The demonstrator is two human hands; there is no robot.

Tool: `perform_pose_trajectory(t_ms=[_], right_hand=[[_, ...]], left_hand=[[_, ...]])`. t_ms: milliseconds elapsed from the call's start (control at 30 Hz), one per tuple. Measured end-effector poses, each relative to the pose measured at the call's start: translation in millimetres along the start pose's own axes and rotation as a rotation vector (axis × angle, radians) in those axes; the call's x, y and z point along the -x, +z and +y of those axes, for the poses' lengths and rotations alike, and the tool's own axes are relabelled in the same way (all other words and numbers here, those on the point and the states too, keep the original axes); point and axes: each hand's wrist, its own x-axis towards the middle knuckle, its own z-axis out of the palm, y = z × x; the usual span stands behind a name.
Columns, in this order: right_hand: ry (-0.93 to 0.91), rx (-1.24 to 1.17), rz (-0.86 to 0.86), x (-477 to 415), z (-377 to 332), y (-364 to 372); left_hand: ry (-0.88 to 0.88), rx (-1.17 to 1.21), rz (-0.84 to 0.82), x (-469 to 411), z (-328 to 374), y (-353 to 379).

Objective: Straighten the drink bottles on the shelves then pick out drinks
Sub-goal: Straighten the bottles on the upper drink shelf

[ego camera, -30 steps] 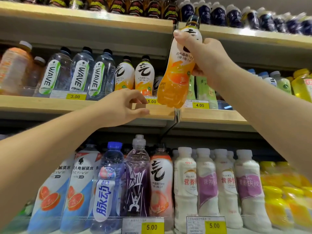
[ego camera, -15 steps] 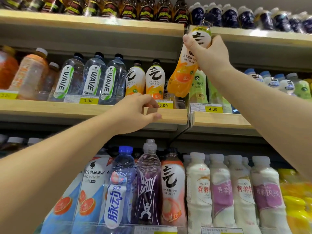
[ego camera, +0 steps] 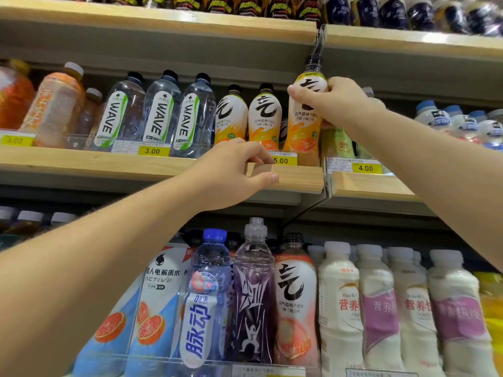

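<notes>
On the middle shelf, right hand is clamped around the upper label of the orange drink bottle, thumb on the front, fingers wrapped behind. Bottle is near upright, leaning slightly, its base down at the shelf front beside the 5.00 price tag. Can't tell whether the base is actually seated or just above the board. It sits at the right end of the row, just beside two matching orange bottles.

Left hand is closed on the shelf's front edge, thumb under, fingers over the top. Bracing only, holding no bottle.

Judged step: setting this bottle into line with its row.

To do it well:
- lower until the base sits flat, then release. A high grip makes the bottom swing, so keep it slow.
- twist so the black logo faces front like the neighbours.
- push it flush against the next orange bottle without knocking it over.
- keep the cap clear of the upper shelf's underside and the metal bracket above.
- don't drift right into the green bottles in the 4.00 section.
</notes>
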Motion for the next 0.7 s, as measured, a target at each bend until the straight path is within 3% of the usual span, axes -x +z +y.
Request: perform_pose_trajectory(t_ms=[700], right_hand=[[-0.076, 0.515, 0.018, -11.1, 3.4, 22.8]], left_hand=[[0.001, -0.001, 0.029, 1.5, 1.1, 2.0]])
